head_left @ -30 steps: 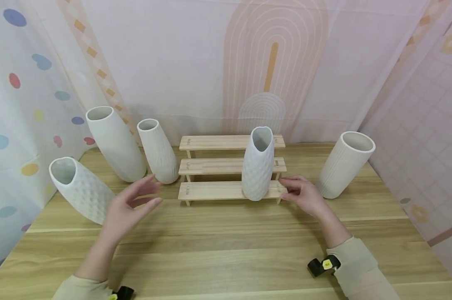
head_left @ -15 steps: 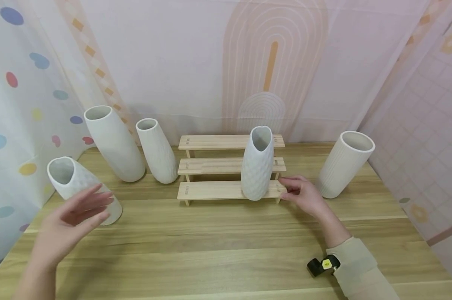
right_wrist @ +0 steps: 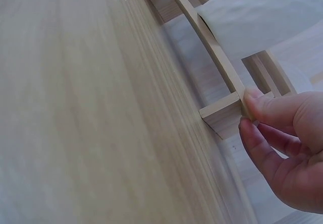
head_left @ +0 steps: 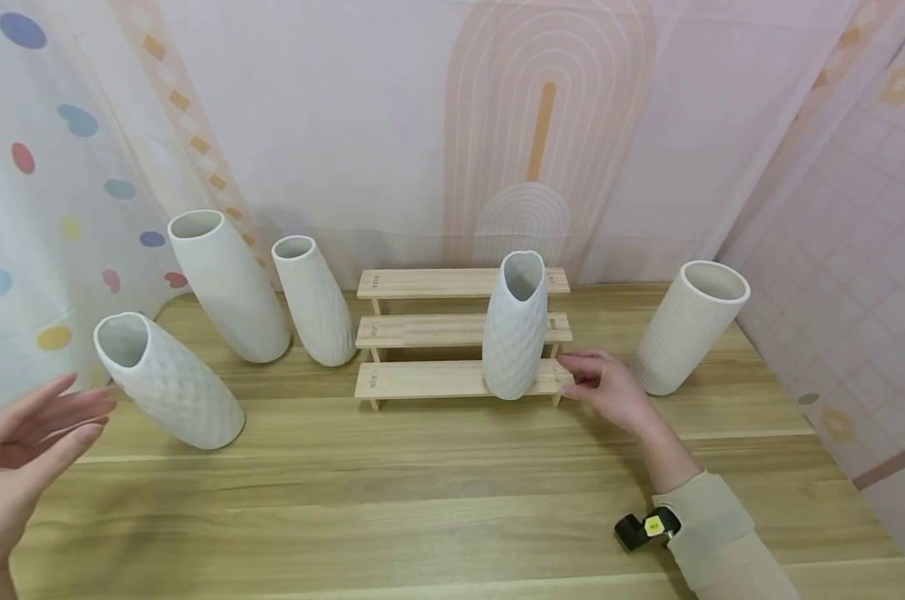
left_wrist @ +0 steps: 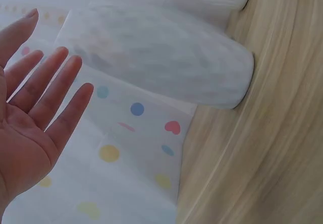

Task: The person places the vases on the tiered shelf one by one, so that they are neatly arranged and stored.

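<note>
A wooden three-tier stand (head_left: 422, 381) is on the table, with a white dimpled vase (head_left: 514, 342) upright on the right part of its lowest shelf. My right hand (head_left: 606, 390) pinches the right end of that shelf between thumb and fingers, as the right wrist view shows at the shelf's edge (right_wrist: 246, 105). At the far left my left hand (head_left: 36, 454) is held in the air, fingers extended and holding nothing. Beside it stands another dimpled vase (head_left: 178, 387), which also fills the upper part of the left wrist view, beyond the spread fingers (left_wrist: 70, 118).
Behind the left dimpled vase stand a tall smooth vase (head_left: 231, 292) and a narrower textured vase (head_left: 313, 304). A ribbed cylindrical vase (head_left: 688, 333) is right of the stand, close to my right hand. Patterned curtains (head_left: 347, 125) enclose the table (head_left: 422, 500) at back and sides.
My left hand has swept left, passing in front of the left dimpled vase to the edge of the head view. The right hand keeps its grip on the shelf end; the vases have not moved.
</note>
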